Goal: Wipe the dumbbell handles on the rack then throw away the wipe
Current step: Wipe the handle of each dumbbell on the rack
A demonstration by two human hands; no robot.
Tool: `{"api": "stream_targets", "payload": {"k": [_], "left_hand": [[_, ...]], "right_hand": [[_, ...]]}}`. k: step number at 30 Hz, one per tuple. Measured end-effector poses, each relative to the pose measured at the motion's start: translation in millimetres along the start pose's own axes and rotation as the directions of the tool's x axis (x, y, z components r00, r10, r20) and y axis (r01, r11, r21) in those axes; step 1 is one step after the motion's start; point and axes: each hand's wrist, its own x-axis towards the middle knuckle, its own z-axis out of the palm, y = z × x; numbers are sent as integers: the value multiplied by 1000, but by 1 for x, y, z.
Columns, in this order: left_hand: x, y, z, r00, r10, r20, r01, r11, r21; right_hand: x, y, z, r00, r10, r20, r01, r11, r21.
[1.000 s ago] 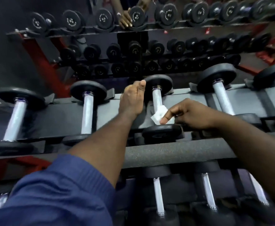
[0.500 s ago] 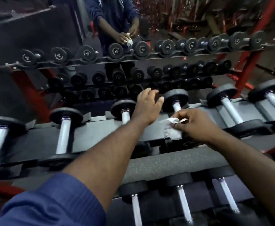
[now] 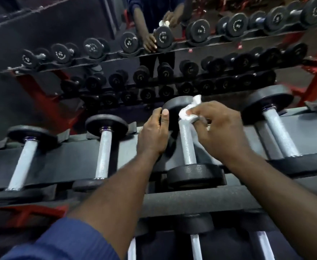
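Head view looks down on a dumbbell lying across the top shelf of the rack, its handle running from 6 to 12 o'clock at the centre of the frame. The wipe, white and crumpled, sits at the 12 o'clock end of the handle, touching the metal just beside the far weight, with one loose corner sticking up. The right hand reaches in from 4 o'clock and pinches the wipe between thumb and curled fingertips. The left hand, at 9 o'clock of the handle, grips the rim of the far weight, with the fingers curled close together over its edge and the thumb laid against it (the nail faces the camera). A blue sleeve covers that arm at 7 o'clock. A second dumbbell lies parallel at 9 o'clock and a third dumbbell at 3 o'clock. A padded bar crosses at 6 o'clock. At 12 o'clock a mirror reflects the rack and both hands.
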Motion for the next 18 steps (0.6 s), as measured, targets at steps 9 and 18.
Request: {"api": "stream_targets", "payload": {"k": [9,18], "left_hand": [[-1,4,1,1000,-12,-19,12,1000,3],[0,3,3,999,-20,-29,21,1000,13]], "right_hand": [[14,7,37,848,-224,480,384,884,-265],[-5,28,28,998,59,-22,-60,998,-34]]}}
